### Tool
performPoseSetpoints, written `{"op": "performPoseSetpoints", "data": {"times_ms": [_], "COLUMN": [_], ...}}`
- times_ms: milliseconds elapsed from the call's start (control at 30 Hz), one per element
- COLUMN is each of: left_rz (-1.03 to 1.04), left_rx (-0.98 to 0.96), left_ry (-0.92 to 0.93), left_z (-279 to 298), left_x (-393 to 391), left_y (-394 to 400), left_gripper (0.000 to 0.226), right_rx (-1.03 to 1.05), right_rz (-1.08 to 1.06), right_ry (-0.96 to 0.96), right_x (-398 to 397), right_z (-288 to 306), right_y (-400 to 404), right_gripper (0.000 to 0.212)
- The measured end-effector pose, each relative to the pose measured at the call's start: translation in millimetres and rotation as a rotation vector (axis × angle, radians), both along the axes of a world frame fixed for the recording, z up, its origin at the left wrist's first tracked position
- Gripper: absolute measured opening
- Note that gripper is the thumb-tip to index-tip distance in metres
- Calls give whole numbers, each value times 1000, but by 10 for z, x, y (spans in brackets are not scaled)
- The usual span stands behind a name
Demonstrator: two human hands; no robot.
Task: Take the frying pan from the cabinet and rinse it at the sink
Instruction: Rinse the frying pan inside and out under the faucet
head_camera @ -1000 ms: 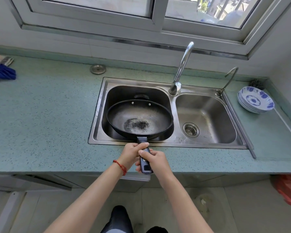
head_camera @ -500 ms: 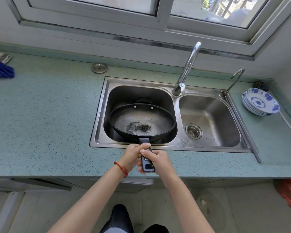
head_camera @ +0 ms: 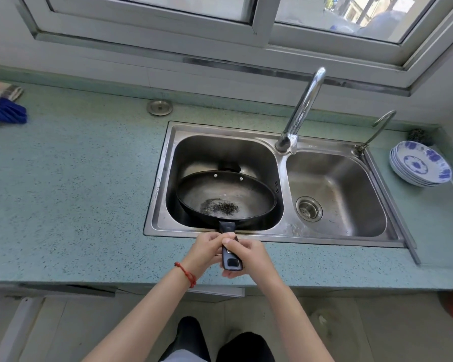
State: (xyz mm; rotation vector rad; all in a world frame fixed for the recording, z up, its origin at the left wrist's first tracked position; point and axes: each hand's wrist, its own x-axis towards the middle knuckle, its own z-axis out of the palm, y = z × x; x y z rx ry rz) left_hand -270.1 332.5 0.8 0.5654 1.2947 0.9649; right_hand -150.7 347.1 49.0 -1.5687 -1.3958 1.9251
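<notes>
A black frying pan [head_camera: 225, 194] with dark specks on its bottom sits low in the left basin of the steel double sink [head_camera: 160, 178]. Its dark handle [head_camera: 230, 257] sticks out over the sink's front rim. My left hand [head_camera: 207, 250] and my right hand [head_camera: 249, 256] both grip that handle, side by side. The tall chrome faucet [head_camera: 301, 111] stands between the two basins, its spout curving upward, and no water runs from it.
A stack of blue-and-white plates [head_camera: 420, 163] sits on the green countertop [head_camera: 76, 192] right of the sink. A thin second tap [head_camera: 377, 129] rises at the sink's back right corner. Blue cloth [head_camera: 3, 111] lies far left. A round metal cap [head_camera: 159, 107] lies behind the sink.
The pan has sunk a little deeper into the left basin, with both hands still on the handle. The view has shifted slightly.
</notes>
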Motion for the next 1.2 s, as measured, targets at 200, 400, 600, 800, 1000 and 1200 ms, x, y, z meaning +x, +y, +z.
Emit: {"op": "performPoseSetpoints", "data": {"times_ms": [200, 400, 600, 800, 1000, 1200], "left_rz": [-47, -19, 83, 145, 242, 272], "left_rx": [43, -22, -53, -25, 9, -17], "left_ry": [86, 120, 172, 224, 198, 166], "left_z": [47, 109, 185, 278, 262, 250], "left_x": [-53, -26, 50, 142, 218, 243], "left_y": [-150, -253, -303, -330, -347, -331], "left_gripper": [61, 54, 49, 57, 87, 76], "right_rx": [161, 238, 297, 267, 215, 261], "right_rz": [-1, -132, -67, -79, -152, -235], "right_ry": [-45, -29, -15, 8, -29, 18], "right_x": [258, 543, 735, 842, 911, 866], "right_z": [-167, -416, -600, -666, -692, -662], "right_y": [216, 783, 1438, 2075, 2583, 2917], "right_gripper": [21, 10, 17, 23, 32, 31]}}
